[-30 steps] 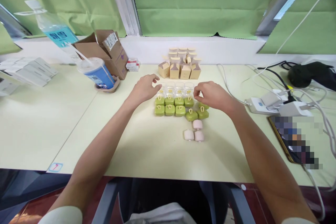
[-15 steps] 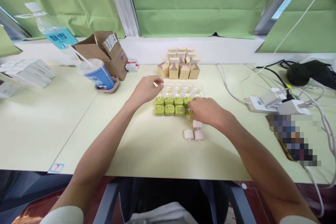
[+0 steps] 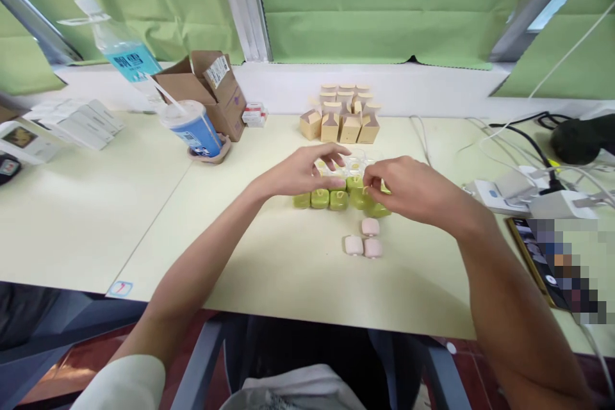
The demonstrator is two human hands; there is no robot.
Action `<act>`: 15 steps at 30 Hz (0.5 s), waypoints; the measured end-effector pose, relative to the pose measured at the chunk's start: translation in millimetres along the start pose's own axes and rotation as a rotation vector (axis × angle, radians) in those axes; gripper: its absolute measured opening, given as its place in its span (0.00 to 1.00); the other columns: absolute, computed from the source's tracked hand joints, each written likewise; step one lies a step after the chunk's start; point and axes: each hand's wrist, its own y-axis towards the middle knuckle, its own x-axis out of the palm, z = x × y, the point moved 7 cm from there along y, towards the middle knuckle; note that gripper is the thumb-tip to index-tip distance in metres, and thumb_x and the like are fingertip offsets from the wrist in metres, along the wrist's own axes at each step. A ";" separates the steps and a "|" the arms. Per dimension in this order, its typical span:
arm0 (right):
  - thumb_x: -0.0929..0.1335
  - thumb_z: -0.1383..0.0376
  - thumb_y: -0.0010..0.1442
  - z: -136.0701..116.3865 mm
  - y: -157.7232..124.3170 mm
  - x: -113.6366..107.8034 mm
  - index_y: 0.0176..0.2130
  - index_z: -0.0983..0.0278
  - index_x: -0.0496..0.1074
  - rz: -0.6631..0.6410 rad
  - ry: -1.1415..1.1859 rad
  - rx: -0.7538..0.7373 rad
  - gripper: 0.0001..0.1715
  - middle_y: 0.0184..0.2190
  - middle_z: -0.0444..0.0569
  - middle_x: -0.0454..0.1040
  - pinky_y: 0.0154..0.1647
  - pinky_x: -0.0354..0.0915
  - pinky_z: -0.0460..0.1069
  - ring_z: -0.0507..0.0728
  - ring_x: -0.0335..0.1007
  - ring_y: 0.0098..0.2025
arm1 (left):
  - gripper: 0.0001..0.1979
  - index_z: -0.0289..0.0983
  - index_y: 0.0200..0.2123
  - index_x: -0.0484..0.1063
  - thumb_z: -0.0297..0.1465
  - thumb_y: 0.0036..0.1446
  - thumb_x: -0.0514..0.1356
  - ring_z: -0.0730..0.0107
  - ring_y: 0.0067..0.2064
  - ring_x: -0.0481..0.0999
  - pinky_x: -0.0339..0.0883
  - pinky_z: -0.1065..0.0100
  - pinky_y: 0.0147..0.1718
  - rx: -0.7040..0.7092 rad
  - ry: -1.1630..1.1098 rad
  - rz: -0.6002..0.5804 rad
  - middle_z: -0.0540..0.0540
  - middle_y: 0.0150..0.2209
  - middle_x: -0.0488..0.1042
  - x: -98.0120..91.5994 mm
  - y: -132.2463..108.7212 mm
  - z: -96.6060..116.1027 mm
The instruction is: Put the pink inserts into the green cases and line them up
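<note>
Small green cases [image 3: 319, 199] with pale yellow loops on top stand in rows on the table. My right hand [image 3: 403, 189] pinches a green case [image 3: 358, 200] at its yellow loop, near the right end of the rows; this case looks slightly raised and blurred. Over the left part of the rows hovers my left hand [image 3: 305, 172], its fingers curved and apart, holding nothing. Clear cases [image 3: 356, 163] with yellow marks sit behind the green ones, partly hidden by my hands. Closer to me lie three pale pink cases [image 3: 370, 227].
Small open tan boxes [image 3: 330, 128] stand at the back by the wall. Leftward are a blue cup [image 3: 196, 131], a brown carton [image 3: 230, 102], a large bottle [image 3: 125, 57] and white boxes [image 3: 81, 122]. A power strip [image 3: 494, 195], cables and a phone [image 3: 533, 250] lie right.
My left hand has moved right, over the green cases. My right hand has risen slightly with a pinched green case. The view has shifted a little to the left.
</note>
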 end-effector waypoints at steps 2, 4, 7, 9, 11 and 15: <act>0.69 0.69 0.70 -4.3 -3.4 -14.9 0.38 0.61 0.80 0.111 0.122 -0.023 0.08 0.36 0.46 0.83 0.38 0.60 0.51 0.57 0.75 0.36 | 0.33 0.41 0.65 0.78 0.46 0.59 0.75 0.56 0.56 0.84 0.76 0.66 0.43 0.064 -0.041 -0.113 0.39 0.60 0.84 14.4 -2.3 14.8; 0.70 0.68 0.71 -8.9 -4.9 -24.1 0.40 0.61 0.81 0.188 0.223 -0.015 0.08 0.35 0.45 0.83 0.39 0.62 0.50 0.55 0.76 0.34 | 0.27 0.40 0.61 0.81 0.45 0.63 0.73 0.58 0.52 0.84 0.76 0.64 0.45 0.091 -0.021 -0.128 0.41 0.57 0.86 19.1 -3.8 22.7; 0.69 0.64 0.76 -11.6 -6.9 -22.9 0.49 0.62 0.83 0.176 0.262 0.071 0.12 0.39 0.48 0.86 0.39 0.64 0.50 0.57 0.80 0.37 | 0.20 0.40 0.56 0.84 0.42 0.65 0.70 0.58 0.53 0.84 0.76 0.60 0.54 0.077 0.062 0.039 0.43 0.54 0.88 3.2 -4.0 19.9; 0.69 0.61 0.77 -17.3 -8.5 -8.7 0.51 0.64 0.83 0.028 0.156 0.095 0.14 0.43 0.52 0.87 0.40 0.65 0.51 0.60 0.82 0.42 | 0.22 0.41 0.57 0.85 0.43 0.63 0.72 0.55 0.58 0.83 0.76 0.59 0.58 0.026 0.110 0.218 0.42 0.57 0.87 -17.6 -5.1 10.8; 0.73 0.59 0.74 -31.6 -11.4 16.2 0.52 0.65 0.84 -0.213 0.011 0.020 0.14 0.48 0.57 0.87 0.42 0.65 0.52 0.65 0.84 0.49 | 0.27 0.41 0.61 0.84 0.44 0.61 0.74 0.55 0.59 0.83 0.76 0.59 0.59 -0.044 0.081 0.358 0.42 0.59 0.86 -36.0 -7.2 -1.0; 0.78 0.65 0.67 -66.1 -16.6 61.0 0.54 0.69 0.83 -0.529 -0.178 -0.161 0.17 0.53 0.62 0.85 0.42 0.66 0.54 0.70 0.85 0.53 | 0.39 0.42 0.64 0.81 0.50 0.51 0.80 0.55 0.61 0.83 0.78 0.59 0.60 -0.109 -0.210 0.434 0.41 0.60 0.85 -47.1 -7.1 -16.2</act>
